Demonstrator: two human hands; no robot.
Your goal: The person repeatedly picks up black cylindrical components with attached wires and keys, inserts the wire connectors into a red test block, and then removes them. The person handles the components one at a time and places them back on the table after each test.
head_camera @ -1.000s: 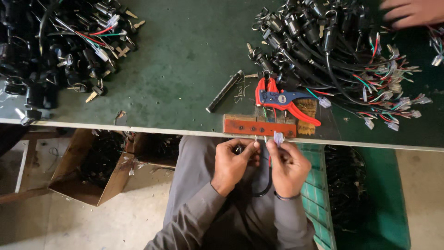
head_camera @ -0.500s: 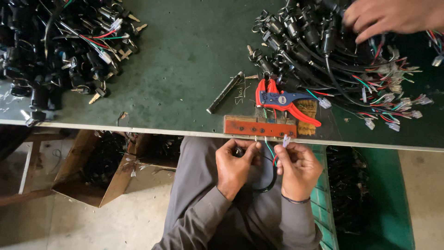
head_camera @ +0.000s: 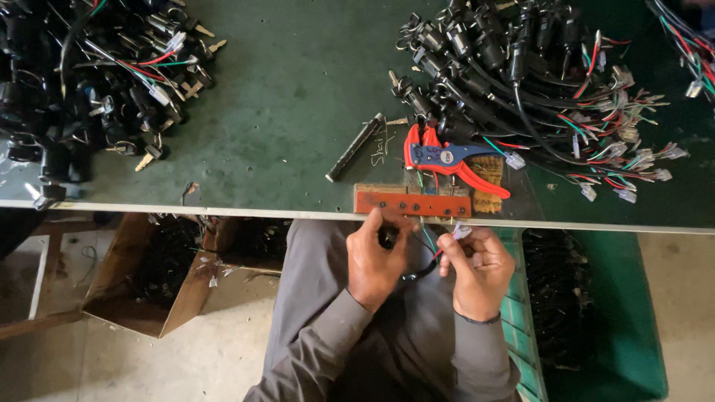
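- The left hand (head_camera: 376, 260) is closed around a small black switch body (head_camera: 387, 237), fingers curled over it so that only a dark sliver shows between thumb and forefinger.
- The right hand (head_camera: 477, 268) pinches the coloured wires (head_camera: 430, 244) near their free end; a small white connector (head_camera: 461, 231) sticks up just above its fingertips.
- A black cable (head_camera: 421, 272) sags in a short loop between the two hands, joining what each one holds.
- Both hands hang over the person's grey-trousered lap, just below the table edge (head_camera: 223, 210).
- Directly above the two grips, on the green table top, lies a red-brown drilled block (head_camera: 411, 201), touching the edge.
- Just beyond that block rests a wire stripper (head_camera: 447, 158) with red handles and a blue body.
- Up and to the left of the left hand's grip lies a dark slim rod (head_camera: 356, 147).
- Far above the right hand's grip sprawls a heap of black switches with wire tails (head_camera: 521, 74); a second heap (head_camera: 89, 82) sits well off to the left of the left hand.
- Below and left of the left hand stands a cardboard box (head_camera: 171, 298) on the floor.
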